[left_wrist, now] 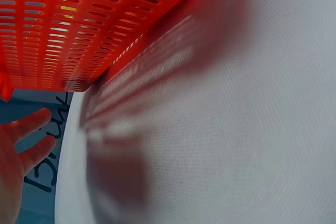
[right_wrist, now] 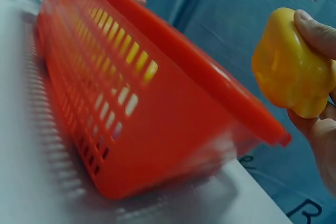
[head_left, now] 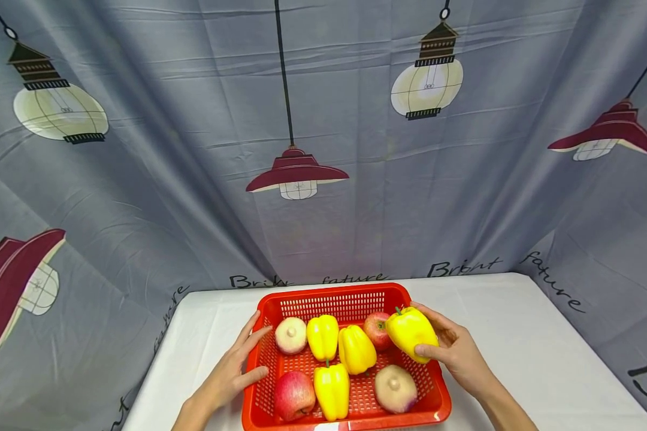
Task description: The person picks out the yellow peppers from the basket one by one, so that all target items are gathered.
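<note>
Yellow pepper [head_left: 411, 333] in its grasp, your right hand [head_left: 460, 348] is at the right side of the red basket [head_left: 334, 294]; your left hand [head_left: 227, 372], unclenched, is at the left.

Glossy yellow pepper [head_left: 411, 332], tilted, in right hand [head_left: 459, 350], near red slotted basket [head_left: 336, 304] rim

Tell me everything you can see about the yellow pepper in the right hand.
The yellow pepper is glossy, smooth and lobed, perhaps plastic, with a short green stem. The right hand grips it, tilted, its stem toward the head view's upper left, above the red basket near that basket's right side.
</note>
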`<control>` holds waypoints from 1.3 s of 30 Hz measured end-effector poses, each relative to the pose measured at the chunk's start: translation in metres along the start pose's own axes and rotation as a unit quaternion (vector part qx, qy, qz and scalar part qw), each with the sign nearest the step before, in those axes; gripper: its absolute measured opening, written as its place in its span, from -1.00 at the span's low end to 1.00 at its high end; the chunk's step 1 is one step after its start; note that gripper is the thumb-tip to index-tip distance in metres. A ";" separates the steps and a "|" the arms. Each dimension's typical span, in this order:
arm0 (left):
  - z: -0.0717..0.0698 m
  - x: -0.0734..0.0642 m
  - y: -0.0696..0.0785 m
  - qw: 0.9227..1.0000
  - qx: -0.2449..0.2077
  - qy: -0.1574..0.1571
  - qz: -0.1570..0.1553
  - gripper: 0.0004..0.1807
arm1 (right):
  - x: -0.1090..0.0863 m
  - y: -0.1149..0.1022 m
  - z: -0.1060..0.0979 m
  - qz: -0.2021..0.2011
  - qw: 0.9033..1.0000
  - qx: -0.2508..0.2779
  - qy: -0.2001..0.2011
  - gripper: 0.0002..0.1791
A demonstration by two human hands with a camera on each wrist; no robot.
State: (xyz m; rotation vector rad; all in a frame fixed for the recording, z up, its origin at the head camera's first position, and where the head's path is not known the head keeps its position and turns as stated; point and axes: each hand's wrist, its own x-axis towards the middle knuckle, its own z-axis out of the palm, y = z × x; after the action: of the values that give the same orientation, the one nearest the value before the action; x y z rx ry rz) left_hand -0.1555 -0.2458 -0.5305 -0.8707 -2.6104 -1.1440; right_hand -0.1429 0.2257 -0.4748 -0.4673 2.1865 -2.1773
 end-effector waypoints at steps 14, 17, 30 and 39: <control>0.001 -0.001 -0.002 1.000 0.001 0.004 0.006 -0.23 | -0.004 0.020 -0.030 -0.020 0.990 0.073 0.120 -0.29; 0.001 -0.001 -0.001 1.000 0.000 0.004 0.006 -0.23 | -0.006 0.024 -0.034 -0.011 0.986 0.085 0.140 -0.28; 0.000 -0.001 -0.003 1.000 0.006 -0.004 0.009 -0.22 | -0.013 0.044 -0.051 0.019 0.978 0.106 0.177 -0.25; 0.001 -0.001 -0.002 1.000 -0.001 -0.004 0.007 -0.23 | -0.012 0.059 -0.063 0.063 0.975 0.049 0.208 -0.21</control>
State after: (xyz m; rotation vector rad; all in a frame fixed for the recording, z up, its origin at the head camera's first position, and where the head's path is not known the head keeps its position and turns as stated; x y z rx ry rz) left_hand -0.1559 -0.2466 -0.5328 -0.8947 -2.6051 -1.1421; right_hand -0.1575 0.2890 -0.5329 0.1458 2.1938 -2.4760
